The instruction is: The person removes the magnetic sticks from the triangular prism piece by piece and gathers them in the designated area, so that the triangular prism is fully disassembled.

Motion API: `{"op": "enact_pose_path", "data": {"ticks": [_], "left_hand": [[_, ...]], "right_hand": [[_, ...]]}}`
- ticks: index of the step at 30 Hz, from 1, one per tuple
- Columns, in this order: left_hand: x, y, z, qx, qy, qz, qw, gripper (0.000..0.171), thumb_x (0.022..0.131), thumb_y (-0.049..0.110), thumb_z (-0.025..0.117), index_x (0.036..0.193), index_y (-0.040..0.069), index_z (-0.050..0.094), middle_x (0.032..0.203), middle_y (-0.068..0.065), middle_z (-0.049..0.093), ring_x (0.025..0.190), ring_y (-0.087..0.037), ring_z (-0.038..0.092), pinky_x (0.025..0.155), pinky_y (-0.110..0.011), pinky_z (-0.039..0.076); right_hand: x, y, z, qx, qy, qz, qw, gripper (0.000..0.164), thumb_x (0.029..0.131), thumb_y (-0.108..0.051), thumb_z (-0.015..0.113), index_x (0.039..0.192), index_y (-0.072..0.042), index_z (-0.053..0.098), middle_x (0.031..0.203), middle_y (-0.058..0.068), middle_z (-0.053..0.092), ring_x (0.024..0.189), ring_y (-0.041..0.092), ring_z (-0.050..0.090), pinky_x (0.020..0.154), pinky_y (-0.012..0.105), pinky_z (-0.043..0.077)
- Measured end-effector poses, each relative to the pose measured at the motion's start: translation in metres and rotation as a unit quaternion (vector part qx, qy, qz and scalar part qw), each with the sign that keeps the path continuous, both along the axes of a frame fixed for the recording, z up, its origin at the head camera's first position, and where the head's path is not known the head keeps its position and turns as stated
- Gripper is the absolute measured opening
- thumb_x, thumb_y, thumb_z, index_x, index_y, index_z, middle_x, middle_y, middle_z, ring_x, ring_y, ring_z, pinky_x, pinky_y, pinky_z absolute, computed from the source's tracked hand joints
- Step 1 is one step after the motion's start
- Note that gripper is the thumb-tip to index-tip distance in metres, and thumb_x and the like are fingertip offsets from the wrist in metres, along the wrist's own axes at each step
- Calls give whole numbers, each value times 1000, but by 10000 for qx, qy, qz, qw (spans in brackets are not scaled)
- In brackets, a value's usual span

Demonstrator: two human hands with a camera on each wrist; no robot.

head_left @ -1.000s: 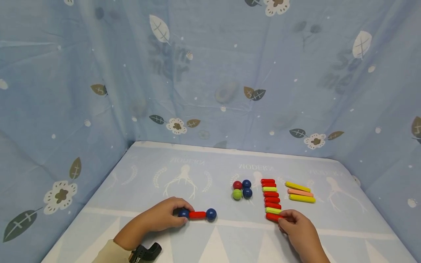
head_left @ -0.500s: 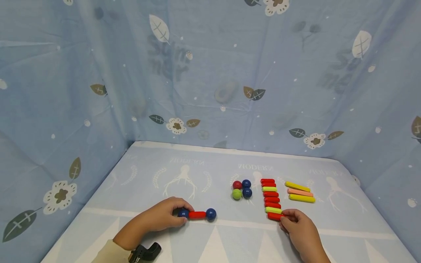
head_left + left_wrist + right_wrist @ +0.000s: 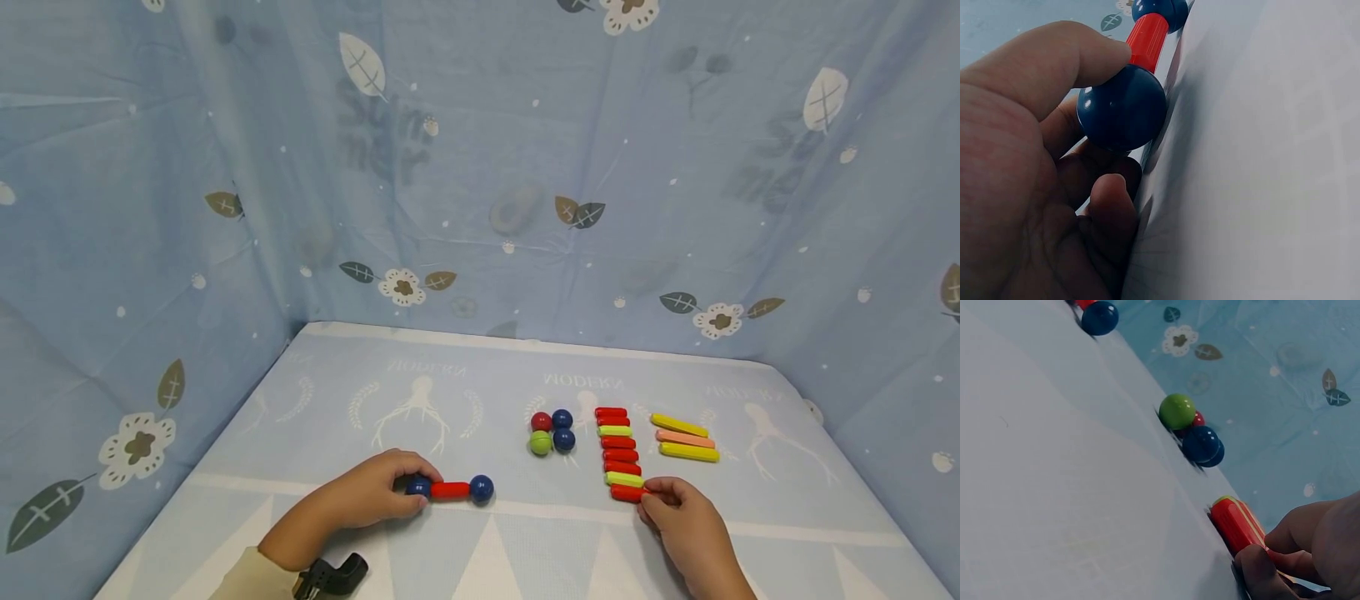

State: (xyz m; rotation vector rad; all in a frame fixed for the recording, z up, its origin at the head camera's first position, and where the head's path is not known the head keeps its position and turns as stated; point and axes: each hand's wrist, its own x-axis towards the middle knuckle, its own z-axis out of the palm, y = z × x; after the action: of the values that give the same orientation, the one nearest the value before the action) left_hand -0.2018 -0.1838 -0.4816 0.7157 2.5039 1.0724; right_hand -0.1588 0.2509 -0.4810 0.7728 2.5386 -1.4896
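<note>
My left hand [image 3: 386, 490] pinches a dark blue ball [image 3: 1124, 107] between thumb and fingers. A short red rod [image 3: 450, 491] joins that ball to a second blue ball [image 3: 482, 489], making a dumbbell shape that lies on the table. At the right, my right hand [image 3: 686, 521] pinches the right end of the nearest red rod [image 3: 627, 493], which also shows in the right wrist view between thumb and finger. This rod lies at the near end of a column of short red and lime rods [image 3: 619, 456], close beside a lime rod [image 3: 624, 480].
A cluster of balls, one red [image 3: 541, 422], one green [image 3: 540, 442] and two blue [image 3: 564, 440], sits left of the rod column. Right of it lie two longer yellow rods [image 3: 688, 452] and an orange one [image 3: 685, 438]. Patterned curtains [image 3: 480, 167] surround the table [image 3: 337, 367].
My right hand has shifted the nearest red rod slightly to the right and still pinches it. The left hand and the dumbbell shape have not moved.
</note>
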Motion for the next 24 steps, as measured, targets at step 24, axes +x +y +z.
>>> {"op": "enact_pose_path", "data": {"ticks": [24], "left_hand": [[-1,-1,0,23,39,-64,10000,23,94,34,79,115,42,73,120,17,67,114,-15,57,104,-45,48]], "right_hand": [[6,-17,10,1468,485,40,9880,36,99,-22,64,130,-3,63,110,14,66,93,26,61,72,34,56]]}}
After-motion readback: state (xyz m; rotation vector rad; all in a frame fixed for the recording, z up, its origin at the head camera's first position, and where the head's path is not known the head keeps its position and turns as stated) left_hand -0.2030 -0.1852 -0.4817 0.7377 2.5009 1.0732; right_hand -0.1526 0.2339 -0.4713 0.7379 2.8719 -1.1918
